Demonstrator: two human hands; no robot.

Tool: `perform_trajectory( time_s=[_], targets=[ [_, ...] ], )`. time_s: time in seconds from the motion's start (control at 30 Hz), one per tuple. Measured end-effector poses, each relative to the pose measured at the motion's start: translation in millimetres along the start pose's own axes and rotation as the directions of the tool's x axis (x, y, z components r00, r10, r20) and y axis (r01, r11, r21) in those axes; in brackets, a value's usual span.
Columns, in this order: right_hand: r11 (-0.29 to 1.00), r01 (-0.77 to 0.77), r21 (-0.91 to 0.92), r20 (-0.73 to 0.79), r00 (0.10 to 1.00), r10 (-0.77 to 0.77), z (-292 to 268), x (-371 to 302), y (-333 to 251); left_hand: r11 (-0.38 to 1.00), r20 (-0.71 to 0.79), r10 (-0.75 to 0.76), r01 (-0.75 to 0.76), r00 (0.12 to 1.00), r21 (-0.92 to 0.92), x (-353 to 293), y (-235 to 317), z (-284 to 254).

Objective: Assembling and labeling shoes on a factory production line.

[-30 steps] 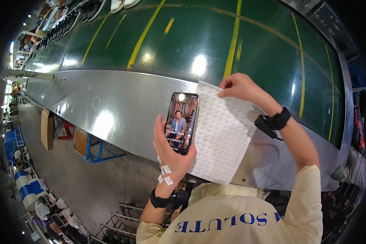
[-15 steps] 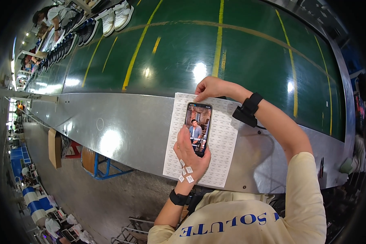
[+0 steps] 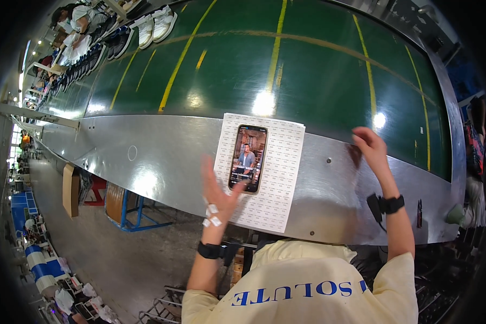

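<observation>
A phone (image 3: 248,156) with its screen lit lies on a stack of white label sheets (image 3: 279,183), at the metal edge of the table. Spread and slightly blurred, my left hand (image 3: 219,190) is just left of the phone, its thumb by the phone's lower end. Several small white labels (image 3: 214,215) cling to the back of that hand near the wrist. Well to the right of the sheets, my right hand (image 3: 373,150) hovers over the metal border. Its fingers are loosely bent with a gap at the thumb, and I see nothing in them.
Beyond the metal border (image 3: 167,156) runs a green belt (image 3: 329,75) with yellow lines. White shoes (image 3: 159,27) and darker ones stand at the far left. A slim dark tool (image 3: 419,213) lies at the right. A blue-framed stool (image 3: 125,210) stands below the table's left side.
My right hand has left the top of the label sheets and moved far to the right. My left hand has drawn back leftward from the phone, its fingers spreading.
</observation>
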State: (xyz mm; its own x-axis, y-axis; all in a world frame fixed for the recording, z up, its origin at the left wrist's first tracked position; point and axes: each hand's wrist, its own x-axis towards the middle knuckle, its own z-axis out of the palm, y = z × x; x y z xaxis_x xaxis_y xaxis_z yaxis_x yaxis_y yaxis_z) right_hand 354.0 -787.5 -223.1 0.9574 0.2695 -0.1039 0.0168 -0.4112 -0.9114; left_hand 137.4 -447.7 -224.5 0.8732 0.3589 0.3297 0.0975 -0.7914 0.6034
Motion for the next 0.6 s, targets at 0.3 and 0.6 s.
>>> perform_trajectory(
  time_s=[0.3,0.6],
  targets=[
    [0.985,-0.118,-0.126,-0.513,0.857,0.037,-135.7,-112.7,135.2,0.939,-0.158,-0.133,0.176,0.978,0.297,35.2,-64.5,-36.9],
    [0.991,-0.110,-0.080,-0.586,0.809,0.042,-169.0,-169.9,160.8,0.672,0.014,0.172,-0.128,0.985,0.729,64.9,16.0,-16.5]
  ],
)
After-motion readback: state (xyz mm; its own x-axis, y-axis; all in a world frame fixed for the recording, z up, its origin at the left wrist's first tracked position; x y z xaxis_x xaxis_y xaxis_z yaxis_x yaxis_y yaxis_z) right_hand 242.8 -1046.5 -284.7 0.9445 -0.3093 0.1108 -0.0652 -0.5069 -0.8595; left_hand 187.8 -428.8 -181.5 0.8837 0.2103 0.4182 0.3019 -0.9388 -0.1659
